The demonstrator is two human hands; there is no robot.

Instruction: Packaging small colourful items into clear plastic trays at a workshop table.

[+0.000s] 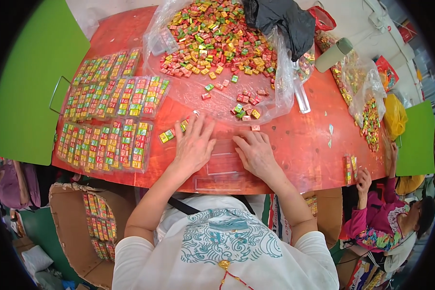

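My left hand [194, 142] lies flat on the red table with its fingers spread. Beneath and beside its fingers is a short slanting row of small wrapped blocks [167, 136], yellow, green and red, partly hidden by the hand. My right hand [257, 152] rests to the right, fingers apart and slightly bent, with nothing visible in it. Just past its fingertips sits a single pink block [255, 128]. Between my hands lie clear plastic trays [222, 166], flat near the table's front edge. A small loose group of blocks [246, 105] is on the plastic sheet beyond the right hand.
A large heap of blocks [217, 38] fills an open clear bag at the back. Filled trays [106, 145] stand in rows at left. A black bag [280, 24] and pale green bottle [333, 54] are back right. A co-worker's hand [364, 181] is at the right edge.
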